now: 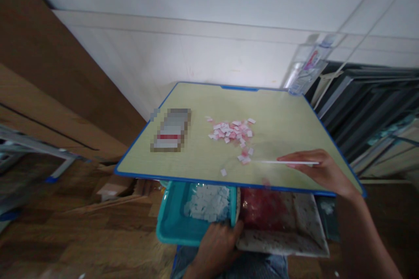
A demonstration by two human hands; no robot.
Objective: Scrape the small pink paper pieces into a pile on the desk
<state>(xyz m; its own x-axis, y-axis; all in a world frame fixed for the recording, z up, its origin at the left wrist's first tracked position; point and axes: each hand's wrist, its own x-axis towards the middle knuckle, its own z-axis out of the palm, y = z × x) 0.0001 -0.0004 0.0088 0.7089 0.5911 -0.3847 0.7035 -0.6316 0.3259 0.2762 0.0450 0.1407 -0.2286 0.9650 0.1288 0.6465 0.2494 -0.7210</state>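
My right hand [310, 163] is closed around a thin white stick-like tool [266, 162], seen nearly edge-on above the right side of a pale yellow board with a blue rim [196, 98]. The tool's tip points left, close to a few small pinkish-white pieces [244, 158]. Beyond them a loose pile of similar small square pieces [232, 130] lies mid-board. Below the board's near edge, my left hand [219, 242] is curled at the rims where a teal tray [163, 226] and a stained white tray [281, 244] meet; its fingertips are partly hidden.
Many white squares [209, 202] lie in the teal tray, and red liquid [262, 209] covers part of the white one. A blurred-out phone-like object [172, 130] rests on the board's left. A clear bottle [309, 69] stands at the back right corner, against the wall.
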